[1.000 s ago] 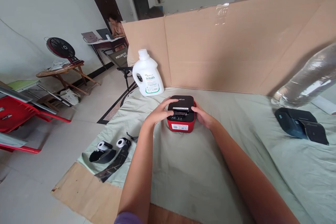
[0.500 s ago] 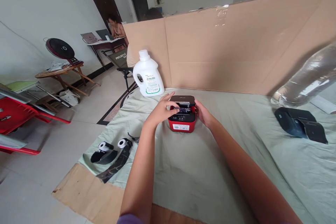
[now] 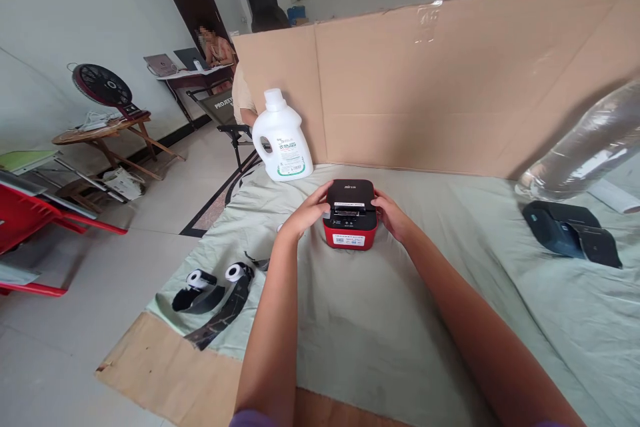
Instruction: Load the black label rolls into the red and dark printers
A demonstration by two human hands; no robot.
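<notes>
A small red and black thermal printer (image 3: 351,237) sits upright on the green cloth, its black lid (image 3: 353,190) down over the top. On its left side is my left hand (image 3: 311,215), with the thumb at the front left edge near the lid's seam. My right hand (image 3: 393,215) clasps the opposite side, thumb on the lid's right edge. Fingers of both hands are partly hidden behind the casing. A white label with a printed code is stuck on the red front.
Two partly unwound paper rolls (image 3: 239,273) with dark strips lie at left. A white detergent bottle (image 3: 283,140) stands behind, against a cardboard screen (image 3: 425,93). A dark folded device (image 3: 570,230) and a plastic-wrapped bundle (image 3: 585,140) are at right. A person (image 3: 219,50) sits far back.
The printer's lid has gone from raised to down, covering the compartment. My left hand has moved from over the compartment to the printer's left side. My right hand stays at the right side.
</notes>
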